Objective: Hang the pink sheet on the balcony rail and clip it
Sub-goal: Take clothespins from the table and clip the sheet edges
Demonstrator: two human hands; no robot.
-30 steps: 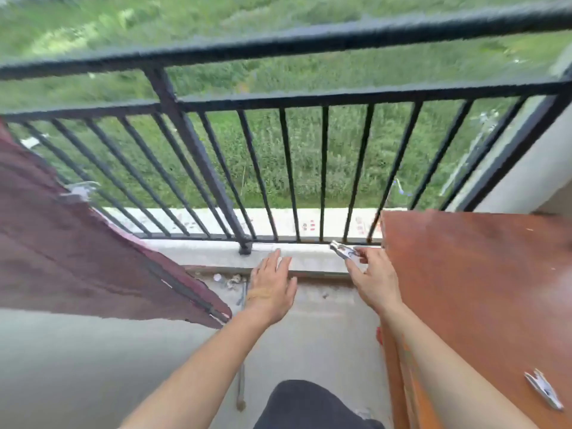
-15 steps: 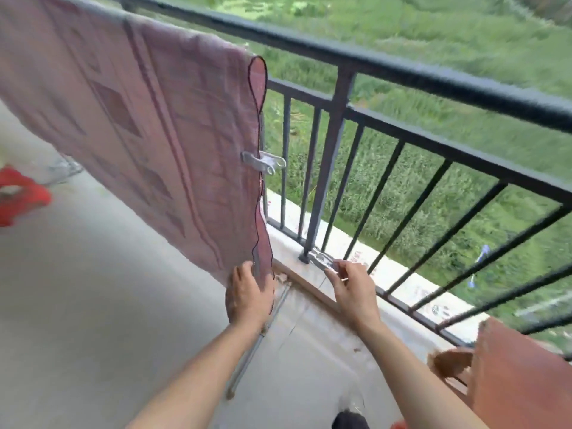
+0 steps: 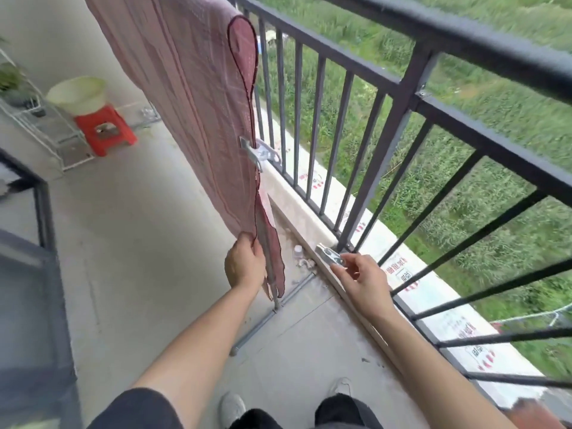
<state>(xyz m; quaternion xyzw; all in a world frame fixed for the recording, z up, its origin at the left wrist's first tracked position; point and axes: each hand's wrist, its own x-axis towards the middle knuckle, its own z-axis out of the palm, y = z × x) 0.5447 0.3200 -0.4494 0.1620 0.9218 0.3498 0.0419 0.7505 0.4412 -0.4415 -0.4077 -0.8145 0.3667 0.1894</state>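
Note:
The pink sheet hangs over the dark balcony rail at the upper left, draping down toward the floor. One metal clip is fastened on the sheet's right edge, about halfway down. My left hand grips the sheet's lower corner. My right hand holds a second metal clip by its end, low beside the rail's post base and apart from the sheet.
A red stool carrying a pale basin stands at the far left by a white wire rack. A grey pipe lies on the floor near the concrete curb. My feet show at the bottom.
The view has swung left along the balcony. My left hand went from open near the floor to gripping the sheet's lower corner. The right hand still holds its clip near the post base.

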